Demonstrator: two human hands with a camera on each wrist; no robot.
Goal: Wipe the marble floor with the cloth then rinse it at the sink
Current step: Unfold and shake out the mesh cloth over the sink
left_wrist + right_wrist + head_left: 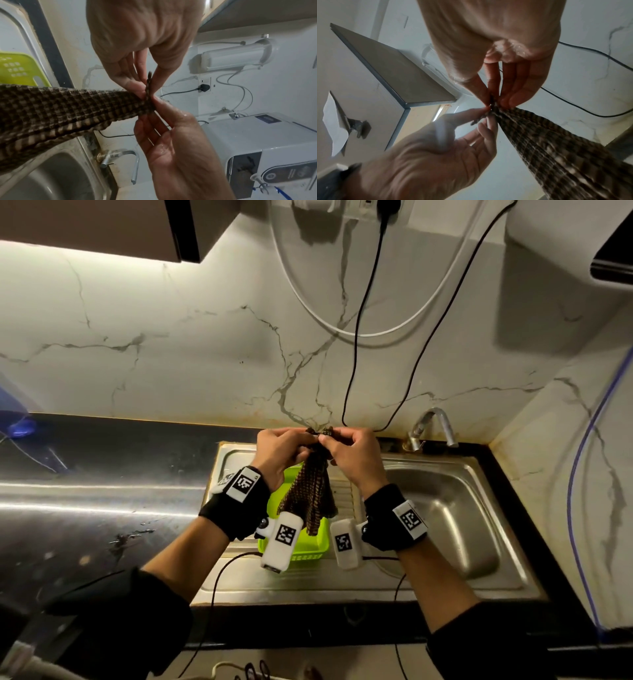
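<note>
A brown checked cloth (308,494) hangs bunched over the steel sink's drainboard (239,580). My left hand (301,441) and right hand (330,443) meet at its top edge, each pinching the fabric between thumb and fingers. The left wrist view shows my left hand (147,86) above and my right hand (154,104) below, clamped on the gathered cloth (68,108). Seen from the right wrist, my wet right hand (493,100) and left hand (486,116) pinch the same corner of the cloth (539,142). The basin (445,508) lies to the right.
A lime green basket (308,547) sits on the drainboard under the cloth. The tap (435,422) stands behind the basin, with no water seen running. Black and white cables (356,344) hang down the marble wall. A dark counter (85,508) stretches left.
</note>
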